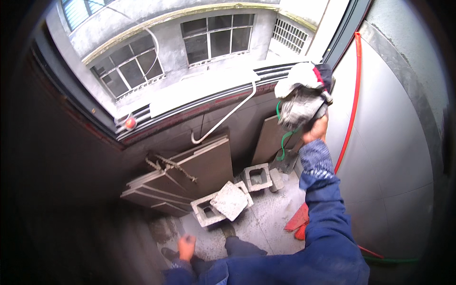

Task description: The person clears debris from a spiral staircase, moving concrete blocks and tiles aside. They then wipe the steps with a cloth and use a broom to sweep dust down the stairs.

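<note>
My right hand [316, 129] reaches up to the window sill at the right end and grips a bundle of dirty grey cloth [299, 108]. White fabric [301, 76] with a red and dark part lies against the top of the bundle; I cannot tell whether it is one piece with it. The bundle hides most of my fingers. My left hand [187, 247] hangs low in front of my body with its fingers curled. A small dark spot shows at that hand, too blurred to identify.
Tile slabs [210, 164] lean on the wall under the window. Hollow concrete blocks [257, 178] and a rough slab [231, 201] sit on the floor. A red pipe [352, 107] leans at the right. A bent white pipe [228, 123] hangs from the sill, near a green strap [283, 142].
</note>
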